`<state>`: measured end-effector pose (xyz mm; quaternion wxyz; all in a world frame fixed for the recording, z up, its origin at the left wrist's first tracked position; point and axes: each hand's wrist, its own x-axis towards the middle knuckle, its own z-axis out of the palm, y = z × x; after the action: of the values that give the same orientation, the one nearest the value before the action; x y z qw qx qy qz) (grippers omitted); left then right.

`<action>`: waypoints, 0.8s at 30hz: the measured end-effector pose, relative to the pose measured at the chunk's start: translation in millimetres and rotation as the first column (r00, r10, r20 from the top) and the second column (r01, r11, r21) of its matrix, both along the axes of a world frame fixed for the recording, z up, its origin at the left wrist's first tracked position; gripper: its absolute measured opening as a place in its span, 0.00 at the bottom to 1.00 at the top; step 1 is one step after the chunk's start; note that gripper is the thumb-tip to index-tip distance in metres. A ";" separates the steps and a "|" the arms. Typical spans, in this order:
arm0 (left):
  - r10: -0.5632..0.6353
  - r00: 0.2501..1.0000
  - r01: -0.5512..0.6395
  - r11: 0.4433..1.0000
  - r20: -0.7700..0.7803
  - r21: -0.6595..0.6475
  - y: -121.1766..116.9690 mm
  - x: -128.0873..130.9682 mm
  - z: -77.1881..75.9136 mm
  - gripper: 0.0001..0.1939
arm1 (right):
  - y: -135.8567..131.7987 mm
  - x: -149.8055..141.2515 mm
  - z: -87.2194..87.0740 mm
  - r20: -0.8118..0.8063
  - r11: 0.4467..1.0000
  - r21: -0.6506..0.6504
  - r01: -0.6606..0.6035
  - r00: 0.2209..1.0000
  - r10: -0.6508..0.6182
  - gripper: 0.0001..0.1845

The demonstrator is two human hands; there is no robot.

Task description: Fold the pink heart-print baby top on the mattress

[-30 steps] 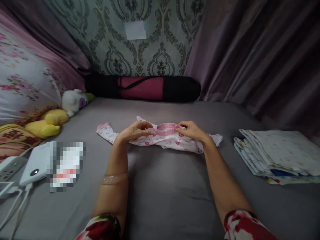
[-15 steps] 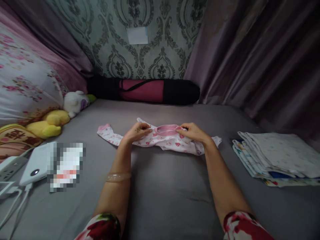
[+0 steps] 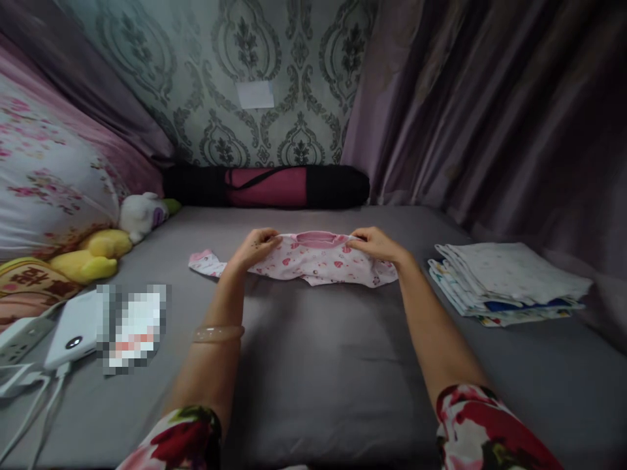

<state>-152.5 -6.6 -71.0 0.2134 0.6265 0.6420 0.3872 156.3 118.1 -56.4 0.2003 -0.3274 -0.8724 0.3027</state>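
Observation:
A small white baby garment [image 3: 313,261] with pink hearts and a pink neckline lies on the grey bed sheet [image 3: 313,365] ahead of me. My left hand [image 3: 257,245] pinches its top edge left of the neckline. My right hand [image 3: 375,244] pinches the top edge right of the neckline. The cloth is lifted slightly off the sheet between both hands. One pink-cuffed sleeve [image 3: 203,260] trails out to the left on the sheet.
A stack of folded cloths [image 3: 504,284] sits at right. Plush toys [image 3: 105,247], a floral pillow [image 3: 49,189], a white power bank [image 3: 71,329] and cables lie at left. A black and pink rolled bag [image 3: 267,186] runs along the wall. Curtains hang at right.
Both hands have lifted the garment's top edge and spread slightly apart. The right sleeve is no longer showing. The view has shifted, so the folded stack appears further left.

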 end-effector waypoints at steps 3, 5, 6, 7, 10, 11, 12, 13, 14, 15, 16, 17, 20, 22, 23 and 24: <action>0.060 0.998 -0.057 0.992 -0.024 0.116 -5.7 2.1 24.2 0.19 | -4.1 1.7 24.6 -0.067 0.992 0.118 0.042 0.997 -0.034 0.18; 0.109 0.993 -0.101 0.976 -0.033 0.195 -10.1 3.5 42.4 0.19 | -8.6 2.3 44.2 -0.110 0.981 0.183 0.065 0.993 -0.046 0.18; 0.125 0.991 -0.112 0.965 -0.044 0.236 -12.1 3.8 51.9 0.19 | -11.3 2.7 54.7 -0.123 0.974 0.213 0.075 0.991 -0.049 0.19; 0.137 0.989 -0.114 0.953 -0.061 0.281 -13.9 3.8 61.6 0.19 | -14.3 3.2 65.6 -0.130 0.967 0.239 0.082 0.990 -0.052 0.19; 0.155 0.976 -0.080 0.907 -0.151 0.414 -18.9 2.0 92.3 0.19 | -23.8 6.4 99.7 -0.117 0.959 0.274 0.076 0.992 -0.045 0.23; 0.161 0.970 -0.064 0.893 -0.183 0.446 -21.0 0.9 103.1 0.19 | -26.7 8.2 111.2 -0.106 0.962 0.267 0.058 0.994 -0.031 0.25; 0.164 0.963 -0.048 0.884 -0.212 0.466 -23.4 -0.5 114.1 0.18 | -29.2 10.5 122.6 -0.090 0.967 0.254 0.032 0.996 -0.009 0.26; 0.164 0.957 -0.031 0.879 -0.239 0.476 -26.2 -2.1 125.1 0.18 | -31.2 13.1 133.6 -0.072 0.971 0.240 0.003 0.997 0.015 0.27; 0.163 0.951 -0.018 0.876 -0.262 0.481 -29.3 -4.2 135.9 0.17 | -32.5 16.1 144.0 -0.055 0.973 0.231 -0.021 0.998 0.035 0.27; 0.162 0.946 -0.009 0.878 -0.280 0.479 -32.5 -6.9 146.2 0.17 | -32.9 19.1 153.5 -0.042 0.972 0.231 -0.035 0.998 0.046 0.27; 0.159 0.942 -0.003 0.884 -0.295 0.467 -35.4 -10.1 155.7 0.16 | -32.5 21.9 161.9 -0.032 0.970 0.239 -0.041 0.998 0.050 0.27; 0.153 0.940 -0.001 0.896 -0.306 0.445 -37.9 -13.9 164.1 0.16 | -31.2 24.4 169.1 -0.026 0.966 0.255 -0.039 0.999 0.048 0.26; 0.109 0.936 0.002 0.949 -0.334 0.316 -42.1 -25.1 181.5 0.16 | -24.3 27.1 183.4 -0.011 0.951 0.310 -0.020 1.000 0.025 0.25; 0.068 0.925 0.019 0.974 -0.373 0.225 -43.1 -27.8 187.4 0.15 | -21.0 24.4 188.8 0.044 0.943 0.330 -0.035 0.999 0.022 0.25; 0.070 0.914 0.021 0.976 -0.400 0.218 -43.7 -26.5 189.2 0.14 | -20.8 22.0 190.9 0.071 0.937 0.347 -0.043 0.997 0.020 0.24; 0.109 0.900 0.006 0.965 -0.422 0.262 -44.6 -23.3 190.6 0.13 | -21.6 19.1 192.9 0.069 0.922 0.387 -0.033 0.998 0.007 0.24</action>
<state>-175.8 -51.2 119.6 -0.0275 0.7015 0.6342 0.3239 175.4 96.5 136.5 0.2288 -0.2822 -0.9245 0.1152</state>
